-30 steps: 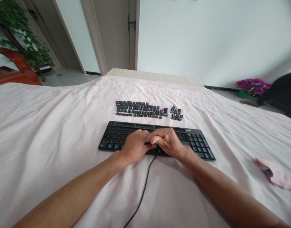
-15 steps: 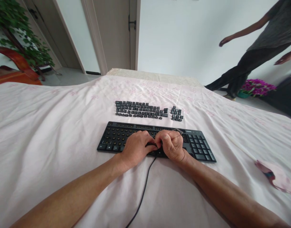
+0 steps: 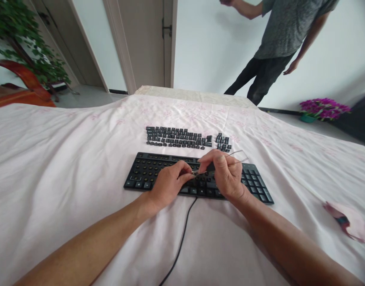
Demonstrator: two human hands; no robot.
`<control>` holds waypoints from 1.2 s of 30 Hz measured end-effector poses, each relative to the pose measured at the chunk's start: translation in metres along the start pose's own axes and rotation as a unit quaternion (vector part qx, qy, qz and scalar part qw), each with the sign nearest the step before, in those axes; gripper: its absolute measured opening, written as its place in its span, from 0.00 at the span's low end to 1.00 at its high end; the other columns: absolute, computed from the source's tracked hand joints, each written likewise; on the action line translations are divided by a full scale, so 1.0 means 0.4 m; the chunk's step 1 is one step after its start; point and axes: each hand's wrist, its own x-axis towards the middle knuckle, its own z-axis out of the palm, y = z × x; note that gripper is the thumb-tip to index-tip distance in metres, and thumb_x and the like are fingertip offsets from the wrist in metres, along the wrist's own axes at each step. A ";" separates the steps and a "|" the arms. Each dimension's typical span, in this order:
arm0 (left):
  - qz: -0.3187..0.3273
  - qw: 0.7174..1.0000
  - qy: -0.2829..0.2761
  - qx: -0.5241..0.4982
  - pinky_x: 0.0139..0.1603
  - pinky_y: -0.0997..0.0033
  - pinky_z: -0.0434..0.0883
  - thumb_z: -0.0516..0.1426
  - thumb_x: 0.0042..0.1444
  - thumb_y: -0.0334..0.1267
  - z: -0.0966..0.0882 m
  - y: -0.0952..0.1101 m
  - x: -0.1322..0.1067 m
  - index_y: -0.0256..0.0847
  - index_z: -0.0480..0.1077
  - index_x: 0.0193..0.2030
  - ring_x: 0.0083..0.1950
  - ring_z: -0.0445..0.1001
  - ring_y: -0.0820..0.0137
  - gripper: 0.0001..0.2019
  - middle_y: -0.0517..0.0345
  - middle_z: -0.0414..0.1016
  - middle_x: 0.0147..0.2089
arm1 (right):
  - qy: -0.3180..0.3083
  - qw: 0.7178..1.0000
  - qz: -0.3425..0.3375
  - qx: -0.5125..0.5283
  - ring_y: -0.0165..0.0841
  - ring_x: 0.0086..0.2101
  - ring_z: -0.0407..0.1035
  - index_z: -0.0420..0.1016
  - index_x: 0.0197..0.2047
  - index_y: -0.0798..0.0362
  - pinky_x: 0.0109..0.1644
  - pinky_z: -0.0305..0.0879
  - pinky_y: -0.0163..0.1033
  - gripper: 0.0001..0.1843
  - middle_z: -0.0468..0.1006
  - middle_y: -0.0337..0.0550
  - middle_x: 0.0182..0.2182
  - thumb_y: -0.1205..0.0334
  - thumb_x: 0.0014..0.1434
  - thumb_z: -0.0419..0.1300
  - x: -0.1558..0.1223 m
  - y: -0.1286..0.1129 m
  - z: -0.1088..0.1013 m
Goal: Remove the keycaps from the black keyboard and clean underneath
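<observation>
Keyboard (image 3: 201,190) lies beneath the right hand (image 3: 228,174), gripping a wire tool (image 3: 244,159), and left hand (image 3: 168,184), pinching its tip.

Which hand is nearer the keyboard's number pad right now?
Right. The right hand is just left of the number pad; the left hand is farther left, over the left-centre part of the keyboard.

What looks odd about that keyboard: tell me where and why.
Much of the left and middle of the keyboard shows bare sockets, while the number pad has caps. Loose keycaps lie in rows on the cloth beyond it, off their usual places.
</observation>
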 end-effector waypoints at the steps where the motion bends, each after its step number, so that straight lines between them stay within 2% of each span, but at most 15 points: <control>1: -0.011 1.000 0.009 -0.024 0.38 0.71 0.67 0.57 0.59 0.43 -0.003 -0.002 0.003 0.42 0.70 0.37 0.36 0.74 0.70 0.07 0.63 0.77 0.34 | -0.014 1.000 -0.002 -0.002 0.33 0.27 0.70 0.79 0.38 0.53 0.37 0.69 0.40 0.25 0.73 0.42 0.20 0.44 0.66 0.48 0.006 -0.010 -0.006; 4: -0.035 0.992 0.020 -0.119 0.38 0.71 0.70 0.57 0.59 0.43 -0.008 -0.014 0.014 0.41 0.68 0.38 0.35 0.75 0.71 0.08 0.61 0.76 0.33 | -0.049 0.998 -0.001 -0.043 0.33 0.27 0.70 0.76 0.51 0.51 0.36 0.69 0.39 0.23 0.70 0.37 0.19 0.48 0.67 0.48 0.024 -0.028 -0.024; 6: -0.038 0.986 0.021 -0.162 0.39 0.71 0.71 0.57 0.59 0.41 -0.007 -0.022 0.019 0.40 0.68 0.40 0.36 0.76 0.70 0.08 0.59 0.77 0.35 | -0.074 0.990 0.000 -0.119 0.32 0.27 0.70 0.75 0.53 0.50 0.35 0.67 0.38 0.20 0.72 0.38 0.22 0.51 0.68 0.49 0.036 -0.023 -0.030; 9: -0.034 0.986 0.031 -0.159 0.42 0.70 0.72 0.58 0.58 0.38 -0.002 -0.028 0.022 0.41 0.68 0.44 0.39 0.78 0.70 0.08 0.58 0.78 0.38 | -0.114 0.963 -0.016 -0.242 0.33 0.32 0.72 0.79 0.45 0.50 0.38 0.66 0.37 0.14 0.78 0.43 0.31 0.56 0.65 0.54 0.049 0.007 -0.026; 11: -0.037 0.988 0.034 -0.147 0.42 0.71 0.71 0.58 0.57 0.36 0.000 -0.027 0.020 0.42 0.66 0.47 0.38 0.78 0.70 0.11 0.59 0.79 0.37 | -0.145 0.946 -0.021 -0.288 0.33 0.34 0.72 0.80 0.39 0.51 0.39 0.65 0.36 0.11 0.79 0.44 0.33 0.58 0.63 0.57 0.051 0.030 -0.018; 14: -0.042 0.990 0.035 -0.132 0.40 0.71 0.71 0.59 0.56 0.37 0.001 -0.019 0.016 0.42 0.63 0.50 0.37 0.79 0.69 0.16 0.60 0.80 0.36 | -0.185 0.928 -0.012 -0.324 0.31 0.31 0.71 0.80 0.35 0.51 0.35 0.62 0.34 0.09 0.79 0.42 0.31 0.59 0.61 0.59 0.045 0.043 -0.007; 17: -0.042 0.992 0.033 -0.112 0.39 0.70 0.71 0.59 0.57 0.38 0.001 -0.009 0.014 0.42 0.62 0.51 0.37 0.78 0.69 0.16 0.59 0.79 0.35 | -0.203 0.917 0.000 -0.343 0.30 0.29 0.71 0.80 0.34 0.51 0.32 0.58 0.33 0.08 0.80 0.40 0.30 0.59 0.60 0.60 0.036 0.030 -0.002; 21: -0.035 0.994 0.027 -0.098 0.41 0.70 0.72 0.59 0.55 0.32 -0.001 -0.002 0.013 0.43 0.61 0.54 0.37 0.78 0.70 0.20 0.61 0.78 0.35 | -0.204 0.913 0.027 -0.352 0.30 0.27 0.71 0.80 0.33 0.51 0.30 0.58 0.33 0.08 0.80 0.39 0.28 0.59 0.59 0.60 0.043 0.018 -0.015; 24: -0.036 0.994 0.043 -0.092 0.41 0.70 0.72 0.58 0.53 0.28 -0.001 -0.002 0.014 0.43 0.59 0.58 0.37 0.76 0.72 0.25 0.59 0.77 0.39 | -0.158 0.915 0.055 -0.366 0.31 0.25 0.70 0.80 0.33 0.52 0.28 0.58 0.33 0.11 0.79 0.39 0.24 0.55 0.57 0.60 0.096 0.043 -0.052; 27: -0.023 0.996 0.047 -0.078 0.42 0.69 0.73 0.56 0.54 0.28 0.004 -0.006 0.012 0.43 0.60 0.58 0.36 0.76 0.73 0.24 0.57 0.76 0.42 | -0.095 0.907 0.092 -0.399 0.31 0.25 0.70 0.81 0.36 0.51 0.28 0.58 0.34 0.13 0.78 0.39 0.24 0.53 0.56 0.60 0.195 0.090 -0.091; 29: -0.008 0.997 0.041 -0.065 0.43 0.68 0.73 0.56 0.54 0.27 0.009 -0.009 0.009 0.44 0.61 0.57 0.37 0.75 0.73 0.23 0.57 0.76 0.42 | -0.082 0.899 0.110 -0.416 0.32 0.27 0.71 0.82 0.38 0.50 0.29 0.59 0.34 0.13 0.80 0.40 0.26 0.54 0.55 0.60 0.267 0.125 -0.101; 32: -0.001 0.998 0.037 -0.052 0.45 0.67 0.73 0.55 0.54 0.26 0.015 -0.013 0.004 0.43 0.63 0.57 0.38 0.75 0.72 0.23 0.57 0.76 0.43 | -0.094 0.877 0.141 -0.450 0.33 0.30 0.72 0.83 0.37 0.49 0.31 0.59 0.34 0.11 0.81 0.42 0.29 0.56 0.54 0.62 0.352 0.177 -0.088; 36: -0.004 0.998 0.036 -0.057 0.46 0.67 0.72 0.54 0.54 0.26 0.016 -0.015 0.004 0.43 0.66 0.56 0.38 0.75 0.72 0.21 0.57 0.76 0.42 | -0.103 0.854 0.181 -0.477 0.33 0.33 0.73 0.83 0.39 0.46 0.33 0.59 0.35 0.11 0.82 0.42 0.30 0.54 0.55 0.62 0.414 0.233 -0.055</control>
